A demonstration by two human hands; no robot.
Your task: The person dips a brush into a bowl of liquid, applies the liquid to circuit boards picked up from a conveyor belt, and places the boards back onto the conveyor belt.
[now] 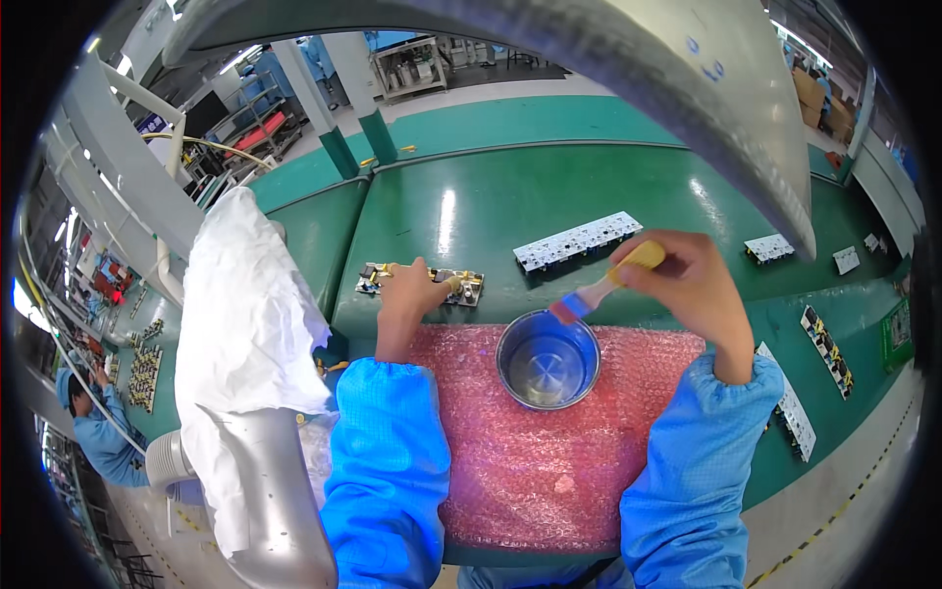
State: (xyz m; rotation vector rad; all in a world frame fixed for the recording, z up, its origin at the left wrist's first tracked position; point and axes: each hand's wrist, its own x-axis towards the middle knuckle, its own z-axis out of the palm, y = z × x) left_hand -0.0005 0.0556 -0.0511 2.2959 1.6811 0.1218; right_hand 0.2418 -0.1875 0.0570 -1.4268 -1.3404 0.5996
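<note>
Brush (pixel 596 294) looks light, right fingers (pixel 636 279) pinching its handle (pixel 643 257), one o'clock from pot (pixel 588 367); left fingers (pixel 414 279) cover fragile-looking circuit board (pixel 471 288), grip unclear.

no text readable, characters on small distant sign (pixel 152 125) too blurred

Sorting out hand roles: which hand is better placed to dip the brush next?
Right, most likely: the right hand holds the brush, its bristles at the rim of the metal cup. The left hand is away from the cup, over a circuit board.
</note>
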